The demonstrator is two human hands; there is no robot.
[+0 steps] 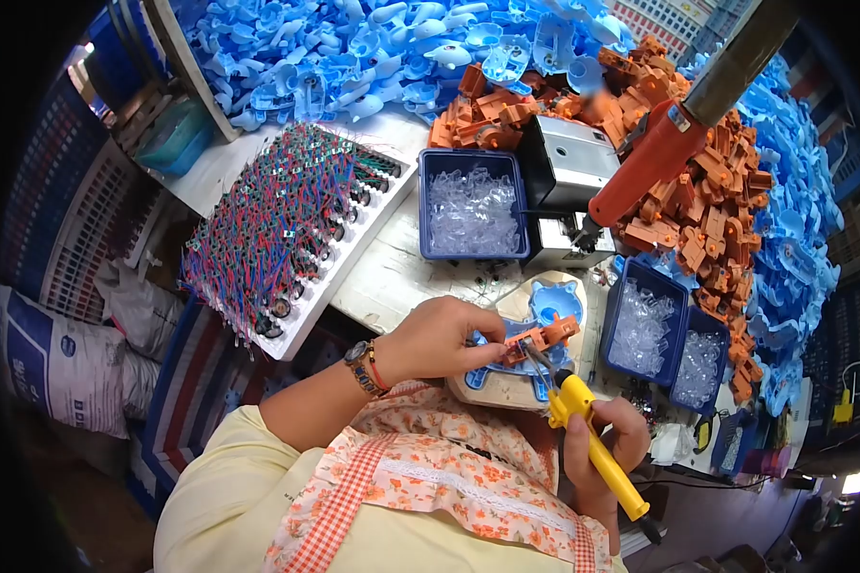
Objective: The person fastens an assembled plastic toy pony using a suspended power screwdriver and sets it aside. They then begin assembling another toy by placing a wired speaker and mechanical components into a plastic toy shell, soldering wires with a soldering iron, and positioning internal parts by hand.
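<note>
My left hand is closed, its fingers pinching the near end of an orange plastic part. That part lies over a light-blue plastic shell, which rests on a pale wooden block. In my right hand is a yellow soldering iron, held like a pen with its cable end pointing down and right. The iron's metal tip reaches the orange part close to my left fingertips. Whether the tip touches it I cannot tell, and what lies under my left fingers is hidden.
A white foam tray of wired components stands to the left. Blue bins hold small clear plastic pieces. A red electric screwdriver hangs at upper right, near a metal box. Orange parts and blue shells are heaped behind.
</note>
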